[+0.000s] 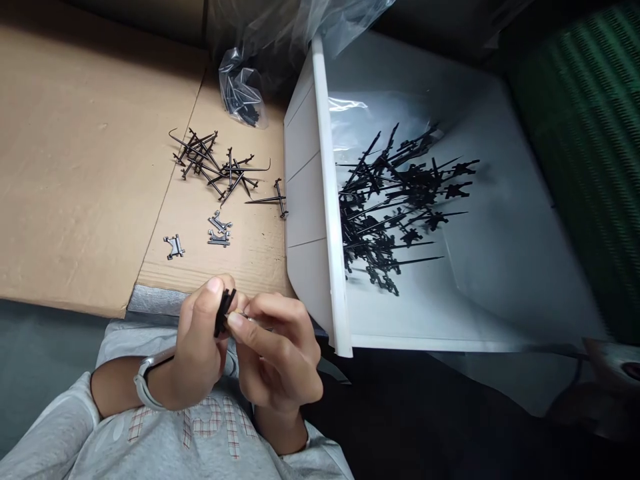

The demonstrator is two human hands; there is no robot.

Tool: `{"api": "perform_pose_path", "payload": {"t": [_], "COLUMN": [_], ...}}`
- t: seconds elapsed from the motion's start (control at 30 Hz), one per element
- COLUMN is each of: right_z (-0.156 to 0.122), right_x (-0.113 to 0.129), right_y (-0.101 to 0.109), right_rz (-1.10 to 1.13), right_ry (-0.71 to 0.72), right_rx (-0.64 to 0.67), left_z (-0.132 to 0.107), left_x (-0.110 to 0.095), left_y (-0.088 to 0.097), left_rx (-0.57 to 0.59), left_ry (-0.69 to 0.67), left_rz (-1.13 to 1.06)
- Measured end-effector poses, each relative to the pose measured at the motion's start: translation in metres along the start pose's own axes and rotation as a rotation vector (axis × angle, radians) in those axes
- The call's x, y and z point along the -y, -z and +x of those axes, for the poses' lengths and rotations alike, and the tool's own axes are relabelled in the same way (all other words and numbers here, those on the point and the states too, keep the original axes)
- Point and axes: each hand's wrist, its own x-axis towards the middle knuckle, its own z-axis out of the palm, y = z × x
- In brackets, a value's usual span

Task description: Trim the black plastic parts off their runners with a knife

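My left hand [197, 347] and my right hand [280, 357] meet close to my chest, both pinched on one small black plastic part [224, 311]. The left thumb and fingers grip the part's upper end; the right fingertips press on its lower end, where a thin silvery piece shows. A pale watch band circles my left wrist. Beyond the hands, a heap of black spiked plastic pieces [220, 167] lies on brown cardboard [75, 167], with three small flat black clips [219, 230] nearer to me.
A white plastic bin [330, 220] stands at the right, holding several black spiked pieces [395, 207] on a clear bag. A clear plastic bag with more black parts [243, 93] lies at the back. A green ribbed surface [585, 133] is at far right.
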Motion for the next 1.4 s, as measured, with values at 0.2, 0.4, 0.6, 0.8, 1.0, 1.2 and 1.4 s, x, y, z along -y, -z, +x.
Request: {"api": "perform_pose_path", "payload": {"t": [0.2, 0.4, 0.6, 0.8, 1.0, 1.2, 1.4], "right_z": [0.0, 0.001, 0.004, 0.005, 0.004, 0.006, 0.005], "right_x": [0.009, 0.007, 0.003, -0.001, -0.004, -0.003, -0.003], "right_y": [-0.004, -0.007, -0.009, -0.006, 0.0, 0.004, 0.006], "right_rz": [-0.046, -0.057, -0.021, 0.044, 0.058, 0.039, 0.053], "right_ry": [-0.109, -0.094, -0.072, -0.011, 0.011, 0.014, -0.018], "right_rx": [-0.019, -0.012, -0.015, -0.039, 0.025, 0.078, 0.113], "left_z": [0.001, 0.002, 0.001, 0.001, 0.001, 0.0, 0.001], "left_x": [0.002, 0.003, 0.006, 0.004, 0.001, 0.002, 0.002], "left_y": [-0.002, -0.003, -0.001, -0.004, -0.005, -0.004, -0.003], "left_rx": [-0.043, -0.075, -0.083, 0.007, -0.034, -0.023, -0.028], "left_ry": [-0.018, -0.027, -0.011, -0.002, 0.043, -0.008, -0.016], "left_rz": [-0.04, -0.081, -0.128, -0.146, -0.146, -0.124, -0.096]}}
